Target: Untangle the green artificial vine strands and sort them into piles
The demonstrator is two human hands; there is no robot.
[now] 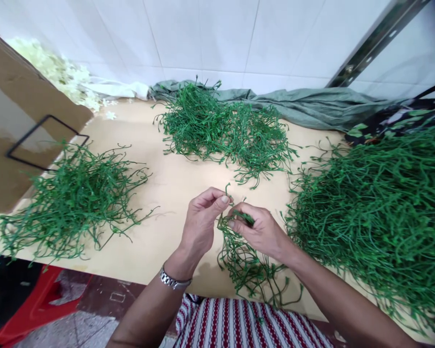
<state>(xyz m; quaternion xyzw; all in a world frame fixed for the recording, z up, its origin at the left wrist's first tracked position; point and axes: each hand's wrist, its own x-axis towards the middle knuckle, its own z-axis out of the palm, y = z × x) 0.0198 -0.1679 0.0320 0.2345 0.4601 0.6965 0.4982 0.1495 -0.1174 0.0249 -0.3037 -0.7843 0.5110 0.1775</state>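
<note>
My left hand (200, 221) is closed in a pinch, thumb against forefinger, on a thin green plastic stem (227, 188) whose curled tip sticks up above the fingers. Close beside it, my right hand (264, 231) is curled shut around several green stems (247, 218). Below both hands, a loose tangle of the same stems (248, 268) lies at the near edge of the table, reaching toward my striped clothing. Where the held stems end and the loose ones begin is hard to make out.
More green stems lie heaped in a pile (76, 198) at left, a pile (224, 125) at the back and a large mound (377, 208) at right. A cardboard box (25, 111) with a black wire frame (18, 145), pale flowers (65, 72) and grey-green cloth (304, 106) border the table (166, 193).
</note>
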